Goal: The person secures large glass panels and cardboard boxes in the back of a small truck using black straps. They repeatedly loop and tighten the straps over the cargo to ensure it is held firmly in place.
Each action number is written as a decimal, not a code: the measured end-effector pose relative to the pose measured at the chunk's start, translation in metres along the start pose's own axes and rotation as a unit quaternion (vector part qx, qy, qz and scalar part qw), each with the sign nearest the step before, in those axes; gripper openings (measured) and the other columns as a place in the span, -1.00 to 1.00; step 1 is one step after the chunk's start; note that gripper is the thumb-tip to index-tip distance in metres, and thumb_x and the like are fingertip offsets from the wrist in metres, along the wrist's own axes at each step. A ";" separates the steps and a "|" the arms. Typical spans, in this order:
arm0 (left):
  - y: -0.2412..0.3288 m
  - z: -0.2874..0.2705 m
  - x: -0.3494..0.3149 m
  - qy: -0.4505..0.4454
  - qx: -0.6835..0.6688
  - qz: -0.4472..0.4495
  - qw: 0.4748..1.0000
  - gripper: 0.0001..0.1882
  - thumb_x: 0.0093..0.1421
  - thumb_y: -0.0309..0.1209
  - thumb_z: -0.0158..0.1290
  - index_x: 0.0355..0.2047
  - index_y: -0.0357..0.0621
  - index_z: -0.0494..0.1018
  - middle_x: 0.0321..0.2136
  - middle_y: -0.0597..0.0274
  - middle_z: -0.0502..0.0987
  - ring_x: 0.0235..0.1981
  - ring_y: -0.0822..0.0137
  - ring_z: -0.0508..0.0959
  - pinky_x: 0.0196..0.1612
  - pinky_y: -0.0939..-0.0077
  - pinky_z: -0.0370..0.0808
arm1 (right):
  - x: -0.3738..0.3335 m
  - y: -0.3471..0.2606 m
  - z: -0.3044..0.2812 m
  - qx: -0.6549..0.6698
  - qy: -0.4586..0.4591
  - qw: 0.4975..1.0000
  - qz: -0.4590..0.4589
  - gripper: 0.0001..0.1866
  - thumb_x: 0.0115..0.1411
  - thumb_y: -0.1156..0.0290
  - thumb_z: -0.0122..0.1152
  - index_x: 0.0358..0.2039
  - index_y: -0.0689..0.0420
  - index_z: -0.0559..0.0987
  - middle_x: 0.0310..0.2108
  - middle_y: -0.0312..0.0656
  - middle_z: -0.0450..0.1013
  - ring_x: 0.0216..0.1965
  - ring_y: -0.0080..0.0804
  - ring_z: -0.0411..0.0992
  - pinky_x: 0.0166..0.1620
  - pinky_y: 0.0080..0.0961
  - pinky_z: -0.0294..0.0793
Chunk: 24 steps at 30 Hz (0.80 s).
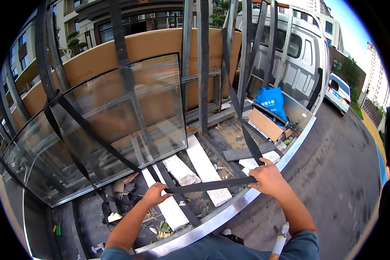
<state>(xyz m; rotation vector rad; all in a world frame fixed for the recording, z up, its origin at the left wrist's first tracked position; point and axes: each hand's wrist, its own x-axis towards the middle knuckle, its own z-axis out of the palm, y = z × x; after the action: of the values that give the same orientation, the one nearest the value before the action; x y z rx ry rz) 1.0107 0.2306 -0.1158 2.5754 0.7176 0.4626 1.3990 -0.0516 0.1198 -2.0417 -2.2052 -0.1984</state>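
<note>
A black webbing strap (210,185) stretches nearly level between my two hands, over the truck bed's near side. My left hand (155,194) grips its left end, fingers closed. My right hand (266,177) is closed on its other end, where the strap turns and runs up to a metal post. Left of my hands leans a framed glass pane (117,112), upright on the bed against a metal rack (203,65). More black straps (95,136) cross the pane's face. White foam-like strips (208,173) lie on the bed under the held strap.
The bed's metal side rail (225,214) runs between me and the load. Cardboard sheets (156,43) stand behind the glass. A blue bag (271,102) and an open cardboard box (265,124) sit by the white cab (305,47). A lit cigarette (280,242) shows close up; a white car (338,93) stands beyond.
</note>
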 end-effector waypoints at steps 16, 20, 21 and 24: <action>-0.027 -0.083 -0.058 0.159 0.123 -0.101 0.974 -0.40 0.14 -0.18 0.33 0.16 -0.11 0.50 0.18 0.00 0.48 0.29 -0.10 0.36 0.36 0.06 0.30 | -0.011 0.037 0.135 0.181 0.022 0.983 0.017 -0.91 0.13 0.45 0.33 -0.43 0.18 0.62 -0.46 -0.11 0.54 -0.27 -0.04 0.52 0.35 0.03 0.24; -0.086 -0.180 -0.065 0.382 0.183 -0.215 0.880 -0.30 0.16 -0.25 0.30 0.29 -0.13 0.38 0.27 -0.12 0.37 0.30 -0.18 0.33 0.36 0.05 0.30 | -0.006 0.032 0.144 0.217 0.008 0.973 0.083 -0.92 0.13 0.46 0.32 -0.45 0.17 0.61 -0.44 -0.12 0.54 -0.20 -0.03 0.52 0.36 0.00 0.24; -0.102 -0.207 -0.067 0.430 0.201 -0.233 0.849 -0.28 0.16 -0.22 0.30 0.31 -0.12 0.36 0.28 -0.12 0.37 0.30 -0.18 0.33 0.35 0.04 0.30 | -0.005 0.031 0.145 0.216 0.015 0.973 0.084 -0.90 0.14 0.46 0.33 -0.46 0.18 0.59 -0.44 -0.12 0.54 -0.20 -0.03 0.51 0.34 -0.01 0.26; -0.134 -0.290 -0.081 0.508 0.205 -0.329 0.769 -0.20 0.18 -0.08 0.27 0.36 -0.14 0.30 0.30 -0.19 0.34 0.32 -0.19 0.31 0.36 0.03 0.28 | 0.002 0.021 0.141 0.205 0.039 0.975 0.080 -0.85 0.12 0.46 0.36 -0.50 0.19 0.55 -0.44 -0.12 0.52 -0.21 0.00 0.49 0.30 -0.01 0.30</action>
<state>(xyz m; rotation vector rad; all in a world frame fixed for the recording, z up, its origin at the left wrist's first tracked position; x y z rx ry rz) 0.7691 0.3792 0.0515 1.9765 2.1744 1.6054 1.4188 -0.0221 -0.0185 -1.9248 -1.8352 0.1777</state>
